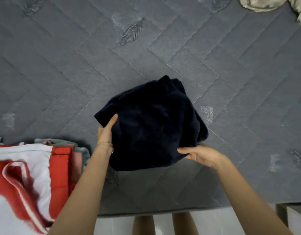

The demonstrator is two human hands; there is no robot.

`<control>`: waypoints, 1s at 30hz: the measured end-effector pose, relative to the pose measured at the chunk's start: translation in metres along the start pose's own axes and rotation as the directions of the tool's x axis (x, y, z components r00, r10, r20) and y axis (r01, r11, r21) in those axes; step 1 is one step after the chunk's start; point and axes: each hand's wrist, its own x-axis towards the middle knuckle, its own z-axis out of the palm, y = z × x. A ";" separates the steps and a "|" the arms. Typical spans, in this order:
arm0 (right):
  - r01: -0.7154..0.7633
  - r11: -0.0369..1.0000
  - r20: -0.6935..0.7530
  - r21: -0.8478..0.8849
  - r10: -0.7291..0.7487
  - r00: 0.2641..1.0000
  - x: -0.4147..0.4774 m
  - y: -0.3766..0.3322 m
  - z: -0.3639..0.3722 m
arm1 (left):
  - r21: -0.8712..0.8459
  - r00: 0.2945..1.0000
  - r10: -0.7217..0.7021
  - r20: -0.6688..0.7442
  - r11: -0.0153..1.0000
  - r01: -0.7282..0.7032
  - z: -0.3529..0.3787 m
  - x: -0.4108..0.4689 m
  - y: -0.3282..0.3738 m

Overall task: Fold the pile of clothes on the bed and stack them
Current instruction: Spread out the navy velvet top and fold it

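From the head view, a folded dark navy garment (151,122) sits in the middle of the grey quilted bed (231,73), held between both hands. It looks slightly raised at its near edge, with shadow beneath. The left hand (106,133) clasps the garment's left side, thumb laid on top and its other fingers hidden behind the cloth. The right hand (200,156) pinches the garment's near-right corner, thumb on top and fingers (201,160) curled below. Both forearms reach forward, wrists turned inward.

The bundle is nearly square, slightly longer away from the person. To its near left lies a stack of clothes (61,160) topped in red and white. The left hand is the nearer one, so the carry likely goes leftward.
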 end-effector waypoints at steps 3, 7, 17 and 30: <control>-0.047 0.998 0.053 -0.034 0.049 0.997 -0.005 0.024 -0.015 | 0.055 0.999 0.025 0.020 0.998 -0.026 -0.010 0.003 -0.016; -0.041 0.984 -0.196 -0.175 0.006 0.981 -0.010 0.024 -0.039 | 0.136 0.995 0.089 0.037 0.986 -0.094 -0.025 0.006 -0.025; 0.138 0.889 -0.312 -0.437 -0.294 0.904 0.015 -0.032 -0.015 | 0.135 0.998 0.033 0.054 0.990 -0.040 -0.037 -0.015 -0.050; 0.124 0.944 -0.197 -0.305 -0.190 0.962 0.043 -0.033 0.001 | 0.249 0.944 -0.107 0.313 0.968 0.027 -0.048 -0.007 -0.050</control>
